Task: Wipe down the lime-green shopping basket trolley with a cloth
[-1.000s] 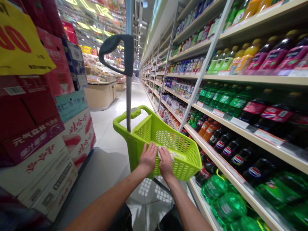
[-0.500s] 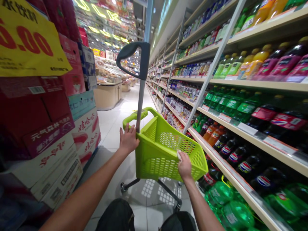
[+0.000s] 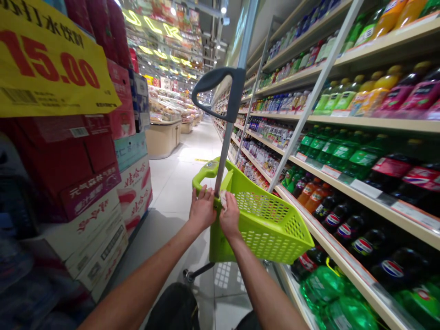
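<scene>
A lime-green shopping cart (image 3: 271, 238) with perforated sides stands before me, its grey pole topped by a dark grey loop grip (image 3: 237, 94). My left hand (image 3: 202, 208) is curled over the cart's near upper corner, by the foot of the pole. Close beside it, my right hand (image 3: 229, 217) pinches a crumpled white wipe (image 3: 225, 200) against the basket's rim, just right of the pole. The basket's near inner side is partly hidden by my right hand.
Shelves (image 3: 371, 181) of soft drink bottles run along the right, close to the cart. Stacked drink cartons (image 3: 92, 220) under a yellow price sign (image 3: 55, 68) rise on the left. A tiled aisle (image 3: 172, 183) leads ahead past a display counter (image 3: 163, 137).
My right hand has slid the wipe leftward along the rim, from the basket's middle to the pole. My left hand stays on the corner. The view has shifted slightly left.
</scene>
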Demonstrator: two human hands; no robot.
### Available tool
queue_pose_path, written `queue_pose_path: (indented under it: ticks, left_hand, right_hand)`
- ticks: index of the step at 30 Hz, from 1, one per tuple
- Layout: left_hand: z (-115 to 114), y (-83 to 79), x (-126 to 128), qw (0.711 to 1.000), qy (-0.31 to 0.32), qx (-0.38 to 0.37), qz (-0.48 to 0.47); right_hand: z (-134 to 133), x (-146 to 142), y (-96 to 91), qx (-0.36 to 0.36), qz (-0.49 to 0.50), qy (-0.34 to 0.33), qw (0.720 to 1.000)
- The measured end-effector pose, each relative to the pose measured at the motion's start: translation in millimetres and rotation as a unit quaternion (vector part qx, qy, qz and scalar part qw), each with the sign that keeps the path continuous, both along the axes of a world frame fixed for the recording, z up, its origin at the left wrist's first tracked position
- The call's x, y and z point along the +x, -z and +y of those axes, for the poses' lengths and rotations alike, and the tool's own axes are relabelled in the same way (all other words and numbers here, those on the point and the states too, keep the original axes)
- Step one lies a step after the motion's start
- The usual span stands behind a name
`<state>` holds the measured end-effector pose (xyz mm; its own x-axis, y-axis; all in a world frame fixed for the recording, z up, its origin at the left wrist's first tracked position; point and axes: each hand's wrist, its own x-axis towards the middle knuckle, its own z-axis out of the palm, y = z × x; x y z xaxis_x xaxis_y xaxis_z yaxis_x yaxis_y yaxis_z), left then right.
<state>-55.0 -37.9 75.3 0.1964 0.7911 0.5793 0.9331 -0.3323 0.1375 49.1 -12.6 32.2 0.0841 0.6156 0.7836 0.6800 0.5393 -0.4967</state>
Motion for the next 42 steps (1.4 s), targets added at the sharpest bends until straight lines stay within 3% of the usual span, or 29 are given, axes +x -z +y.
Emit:
queue_pose_path:
  ticks: [4,7,10,13,16,21,23,25,30,32,34,39,40,42]
  left_hand:
    - [-1,0.7,3,0.999,0.049,0.007,0.017]
    - [4,-0.4,-6,0.995,0.093,0.024,0.028]
    - [12,-2.4,-16,0.996,0.077,0.041,0.002]
    - [17,-4.8,-22,0.997,0.071,0.024,-0.024]
    - [17,-6.0,-26,0.996,0.081,0.026,-0.036]
    - [14,-1.2,-35,0.992,0.104,0.055,-0.046]
    - [16,1.5,-38,0.991,0.108,0.061,-0.048]
    - [19,3.0,-38,0.992,0.101,0.059,-0.052]
    - [25,1.8,-37,0.994,0.075,0.053,-0.065]
    - [24,1.7,-36,0.994,0.075,0.057,-0.064]
    - [20,2.5,-34,0.993,0.076,0.063,-0.061]
    - [10,5.3,-28,0.993,0.074,0.074,-0.06]
    - [9,5.5,-27,0.993,0.076,0.073,-0.062]
    - [7,5.6,-24,0.992,0.082,0.074,-0.064]
  right_hand:
    - [-2,3,-14.1,0.019,0.014,-0.008,1.0]
    - [-3,23,-11.7,0.018,-0.035,-0.028,0.999]
    - [-8,43,-2.9,0.008,-0.076,-0.045,0.996]
    - [-18,43,-4.6,0.025,-0.063,-0.046,0.997]
    - [-22,30,-34.7,0.09,-0.057,-0.061,0.992]
    - [6,23,-118.9,0.227,-0.125,-0.073,0.963]
    - [18,29,-130.9,0.241,-0.184,-0.083,0.949]
    - [22,35,-119.5,0.225,-0.246,-0.102,0.937]
    - [5,46,-44.6,0.144,-0.331,-0.16,0.919]
    - [1,46,-35.8,0.14,-0.332,-0.171,0.917]
    - [5,42,-52.7,0.163,-0.306,-0.159,0.925]
    - [21,26,-132.5,0.268,-0.177,-0.062,0.945]
    - [21,23,-136.6,0.275,-0.173,-0.053,0.944]
    - [18,21,-124.2,0.273,-0.195,-0.052,0.941]
